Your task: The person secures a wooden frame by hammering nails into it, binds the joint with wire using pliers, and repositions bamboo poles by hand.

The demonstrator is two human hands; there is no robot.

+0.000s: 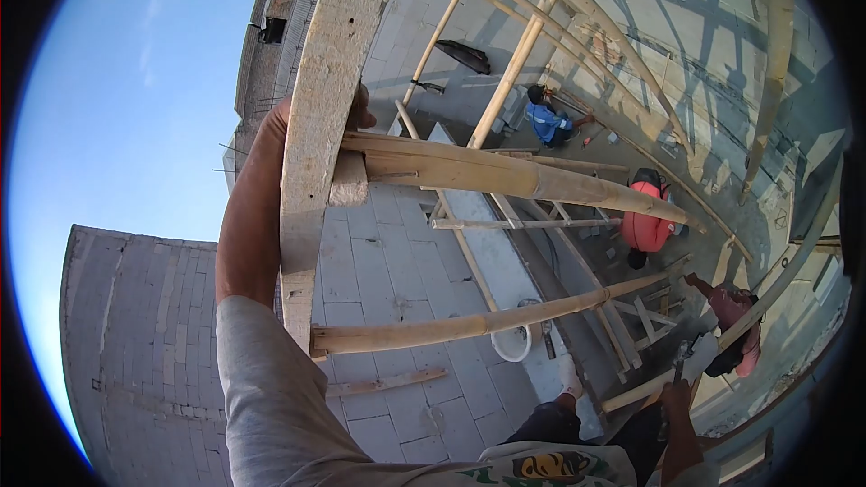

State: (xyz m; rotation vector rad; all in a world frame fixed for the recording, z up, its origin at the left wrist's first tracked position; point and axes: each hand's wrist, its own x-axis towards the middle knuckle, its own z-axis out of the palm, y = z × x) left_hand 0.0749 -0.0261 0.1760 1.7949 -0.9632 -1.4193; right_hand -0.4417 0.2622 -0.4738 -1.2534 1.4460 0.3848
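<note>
My left hand (363, 110) reaches up and wraps around a pale wooden beam (311, 153); part of the hand is hidden behind the wood. Bamboo poles (487, 171) butt against this beam, with a small wooden block (349, 182) beside the upper joint. Low at the right, my right hand (675, 395) is closed on a tool with a flat grey blade (699, 356), which looks like a trowel. A lower bamboo pole (505, 317) runs across between my two hands. Near it, a white bucket (512, 344) stands on a ledge.
Below, one person in blue (547, 119) crouches, and another in red (646, 218) bends over. A third person (741, 329) is near my right hand. More bamboo poles (532, 32) cross above the floor. A block wall (388, 243) rises behind the beam.
</note>
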